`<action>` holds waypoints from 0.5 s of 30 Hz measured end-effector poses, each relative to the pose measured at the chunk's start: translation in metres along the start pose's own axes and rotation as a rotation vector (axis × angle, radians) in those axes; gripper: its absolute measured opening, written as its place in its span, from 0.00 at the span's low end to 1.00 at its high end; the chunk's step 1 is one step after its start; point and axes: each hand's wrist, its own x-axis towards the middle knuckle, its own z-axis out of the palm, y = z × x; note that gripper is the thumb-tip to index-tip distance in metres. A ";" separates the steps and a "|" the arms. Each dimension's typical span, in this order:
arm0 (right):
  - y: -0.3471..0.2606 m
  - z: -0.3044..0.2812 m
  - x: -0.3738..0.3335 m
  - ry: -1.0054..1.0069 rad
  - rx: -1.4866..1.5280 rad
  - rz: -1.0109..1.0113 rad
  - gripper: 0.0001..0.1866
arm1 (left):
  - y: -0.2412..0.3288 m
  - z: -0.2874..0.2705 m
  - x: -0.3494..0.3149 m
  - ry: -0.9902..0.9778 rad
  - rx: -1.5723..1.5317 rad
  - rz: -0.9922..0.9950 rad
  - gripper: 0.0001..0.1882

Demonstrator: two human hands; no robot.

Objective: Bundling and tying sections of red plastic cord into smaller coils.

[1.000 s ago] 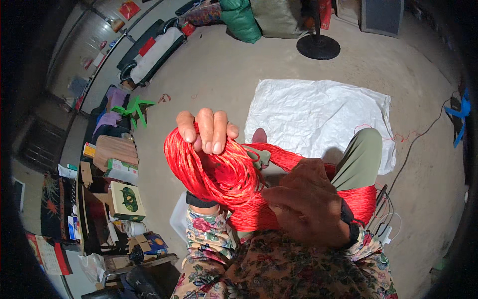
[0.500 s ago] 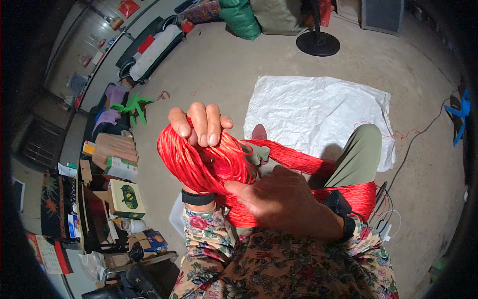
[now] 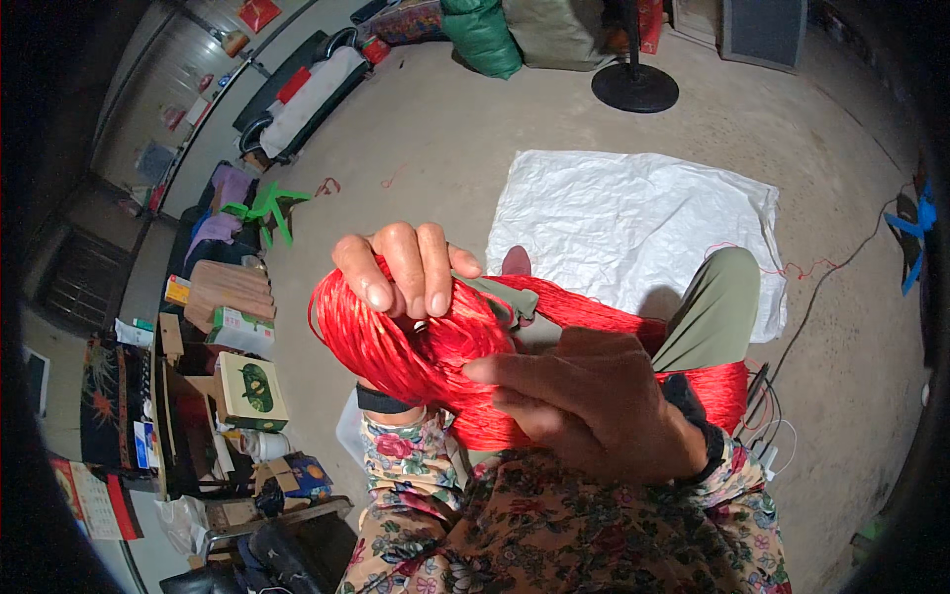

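A thick hank of red cord [image 3: 386, 332] is looped over my left hand [image 3: 408, 262]. Those fingers curl over its top, and the palm is hidden behind the strands. My right hand [image 3: 584, 401] lies against the lower right side of the hank, thumb and forefinger bent at the cord; the other fingers are tucked partly out of sight. A larger red skein [image 3: 599, 315] runs out past my right hand and around my bent right knee [image 3: 708, 307]. Its near side [image 3: 727, 391] passes by my right wrist.
A crumpled white sheet [image 3: 633, 213] lies on the floor ahead. Beyond it are a black round stand base [image 3: 634, 89] and a green sack [image 3: 482, 40]. Boxes [image 3: 252, 391] crowd the left side. A dark cable [image 3: 807, 322] trails along the floor at right.
My left hand has tipped slightly to the right, with its fingers lower over the hank. My right hand has turned and shifted slightly, its thumb and forefinger now showing more apart.
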 end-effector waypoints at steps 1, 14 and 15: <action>0.003 0.001 0.006 0.024 0.024 0.007 0.14 | 0.000 0.003 0.002 0.009 0.065 -0.020 0.03; 0.043 0.025 0.013 -0.112 -0.135 0.032 0.04 | -0.014 0.019 0.007 0.032 0.404 -0.119 0.12; 0.046 0.023 0.015 -0.101 -0.137 0.038 0.04 | -0.015 0.020 0.009 0.006 0.461 -0.189 0.12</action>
